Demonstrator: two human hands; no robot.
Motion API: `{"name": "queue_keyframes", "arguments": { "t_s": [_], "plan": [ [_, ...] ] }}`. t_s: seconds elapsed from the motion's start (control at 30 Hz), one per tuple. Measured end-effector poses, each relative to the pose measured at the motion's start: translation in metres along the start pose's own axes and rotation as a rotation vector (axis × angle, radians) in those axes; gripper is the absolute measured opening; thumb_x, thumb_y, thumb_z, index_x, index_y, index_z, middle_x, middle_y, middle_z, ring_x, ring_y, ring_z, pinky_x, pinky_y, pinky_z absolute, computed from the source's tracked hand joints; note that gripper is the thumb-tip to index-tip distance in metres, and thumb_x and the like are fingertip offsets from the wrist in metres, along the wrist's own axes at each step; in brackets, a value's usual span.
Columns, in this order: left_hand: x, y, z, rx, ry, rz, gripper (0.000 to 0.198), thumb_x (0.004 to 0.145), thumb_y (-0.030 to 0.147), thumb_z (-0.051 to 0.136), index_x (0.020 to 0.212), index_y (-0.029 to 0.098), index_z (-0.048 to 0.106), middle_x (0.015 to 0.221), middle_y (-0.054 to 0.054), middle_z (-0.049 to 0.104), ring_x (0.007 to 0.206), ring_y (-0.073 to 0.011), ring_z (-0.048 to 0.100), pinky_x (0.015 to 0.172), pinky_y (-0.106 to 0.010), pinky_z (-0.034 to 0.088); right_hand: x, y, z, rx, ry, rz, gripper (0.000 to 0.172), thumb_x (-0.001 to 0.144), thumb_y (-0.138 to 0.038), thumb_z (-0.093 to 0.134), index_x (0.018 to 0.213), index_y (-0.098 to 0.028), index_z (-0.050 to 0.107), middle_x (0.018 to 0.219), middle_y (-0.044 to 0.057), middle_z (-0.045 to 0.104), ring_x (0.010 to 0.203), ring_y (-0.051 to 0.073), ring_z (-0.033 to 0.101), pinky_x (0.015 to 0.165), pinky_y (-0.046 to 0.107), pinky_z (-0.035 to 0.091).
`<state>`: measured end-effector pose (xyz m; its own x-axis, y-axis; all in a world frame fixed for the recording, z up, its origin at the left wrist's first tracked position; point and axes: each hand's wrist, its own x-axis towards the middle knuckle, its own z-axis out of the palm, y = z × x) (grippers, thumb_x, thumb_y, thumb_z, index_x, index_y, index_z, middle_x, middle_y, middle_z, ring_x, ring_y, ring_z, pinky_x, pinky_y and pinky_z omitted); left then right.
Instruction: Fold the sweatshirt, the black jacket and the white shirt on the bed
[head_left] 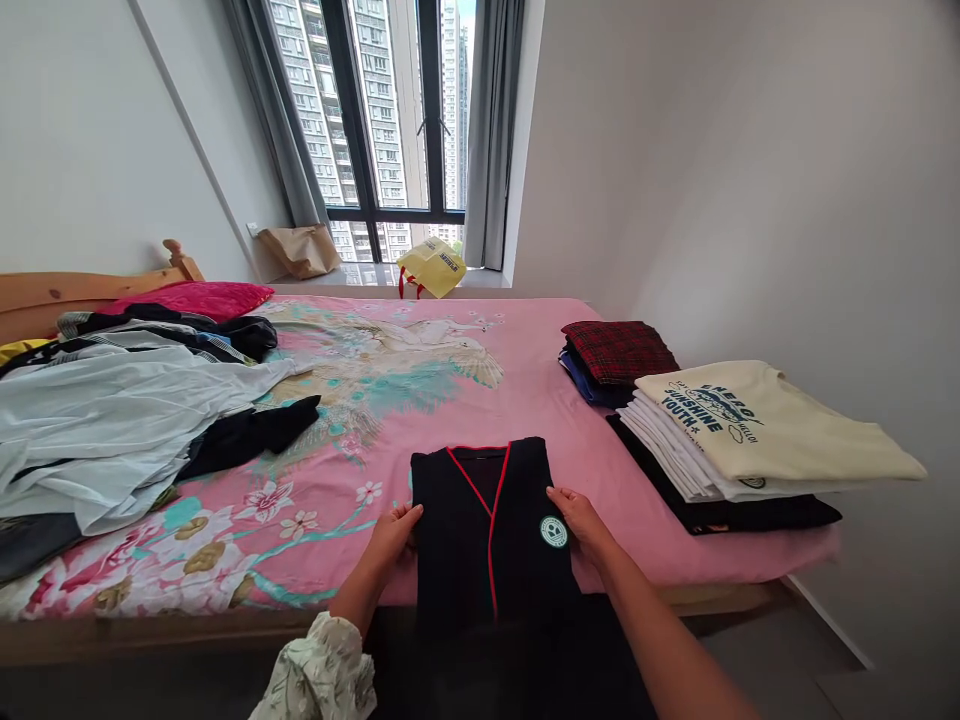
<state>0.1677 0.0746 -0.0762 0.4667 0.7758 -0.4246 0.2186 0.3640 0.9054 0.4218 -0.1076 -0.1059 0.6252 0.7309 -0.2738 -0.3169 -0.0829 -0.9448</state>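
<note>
A black V-neck top [457, 520] with red piping and a round white-and-green badge lies at the near edge of the bed, folded narrow, its collar toward the window. My left hand [395, 533] pinches its left side edge between thumb and fingers. On the opposite side, my right hand [581, 522] grips the right edge just above the badge. The lower part of the top hangs past the bed's edge and merges with dark cloth below, so its hem cannot be made out.
Loose clothes [135, 410] lie heaped on the left of the pink floral bedsheet [420, 400]. Folded clothes [697, 450], a cream printed shirt on top, stack at the right; a red plaid garment [621, 350] tops another pile. A yellow bag [433, 266] and paper bag [301, 250] sit by the window.
</note>
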Motion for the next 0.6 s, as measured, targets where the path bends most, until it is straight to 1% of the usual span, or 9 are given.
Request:
{"name": "queue_keyframes", "arguments": {
  "t_s": [0.1,0.2,0.27,0.3,0.43,0.53,0.6],
  "plan": [
    [-0.001,-0.002,0.000,0.030,-0.011,0.009,0.048,0.058,0.064,0.065,0.065,0.019,0.049,0.045,0.008,0.043,0.035,-0.0067,0.039,0.036,-0.018,0.020,0.004,0.005,0.000,-0.019,0.017,-0.004,0.034,0.066,-0.049,0.068,0.070,-0.017,0.058,0.064,0.001,0.063,0.058,0.015,0.057,0.055,0.027,0.044],
    [0.001,-0.003,0.004,0.071,-0.004,0.067,0.044,0.059,0.060,0.067,0.065,0.017,0.056,0.051,0.002,0.055,0.043,-0.0108,0.050,0.040,-0.021,0.032,0.007,0.008,0.001,-0.040,0.046,-0.014,0.035,0.064,-0.049,0.070,0.065,-0.017,0.056,0.058,-0.001,0.060,0.055,0.013,0.055,0.052,0.025,0.042],
    [0.002,-0.004,0.007,0.099,0.021,0.123,0.040,0.060,0.055,0.068,0.065,0.017,0.059,0.058,-0.002,0.063,0.055,-0.0159,0.058,0.048,-0.024,0.042,0.006,0.008,0.000,-0.044,0.054,-0.021,0.036,0.065,-0.050,0.068,0.065,-0.017,0.056,0.058,-0.001,0.060,0.056,0.014,0.056,0.053,0.025,0.042],
    [0.002,-0.005,0.008,0.113,0.040,0.150,0.038,0.061,0.054,0.067,0.066,0.017,0.060,0.062,-0.003,0.065,0.061,-0.0183,0.061,0.052,-0.026,0.044,0.004,0.007,0.000,-0.044,0.051,-0.023,0.036,0.067,-0.052,0.067,0.067,-0.017,0.057,0.060,-0.001,0.061,0.059,0.015,0.057,0.054,0.025,0.043],
    [-0.001,-0.007,0.010,0.168,0.110,0.224,0.032,0.067,0.050,0.062,0.070,0.018,0.063,0.068,-0.004,0.068,0.075,-0.0241,0.065,0.062,-0.029,0.048,-0.008,0.002,0.000,-0.032,0.018,-0.016,0.037,0.070,-0.052,0.065,0.074,-0.016,0.060,0.068,0.002,0.065,0.065,0.017,0.061,0.058,0.026,0.047],
    [-0.006,-0.008,0.011,0.191,0.126,0.252,0.033,0.067,0.049,0.062,0.076,0.018,0.066,0.077,-0.006,0.071,0.082,-0.0265,0.066,0.068,-0.032,0.049,-0.012,-0.004,0.003,-0.025,0.007,0.001,0.034,0.068,-0.046,0.070,0.077,-0.015,0.060,0.070,0.003,0.066,0.065,0.018,0.062,0.058,0.027,0.050],
    [-0.010,-0.008,0.013,0.198,0.126,0.261,0.036,0.066,0.048,0.064,0.082,0.017,0.066,0.084,-0.007,0.072,0.086,-0.0273,0.066,0.070,-0.032,0.050,-0.009,-0.009,0.007,-0.023,0.006,-0.002,0.031,0.067,-0.041,0.072,0.081,-0.015,0.061,0.075,0.005,0.068,0.069,0.018,0.064,0.061,0.028,0.052]
  ]
}}
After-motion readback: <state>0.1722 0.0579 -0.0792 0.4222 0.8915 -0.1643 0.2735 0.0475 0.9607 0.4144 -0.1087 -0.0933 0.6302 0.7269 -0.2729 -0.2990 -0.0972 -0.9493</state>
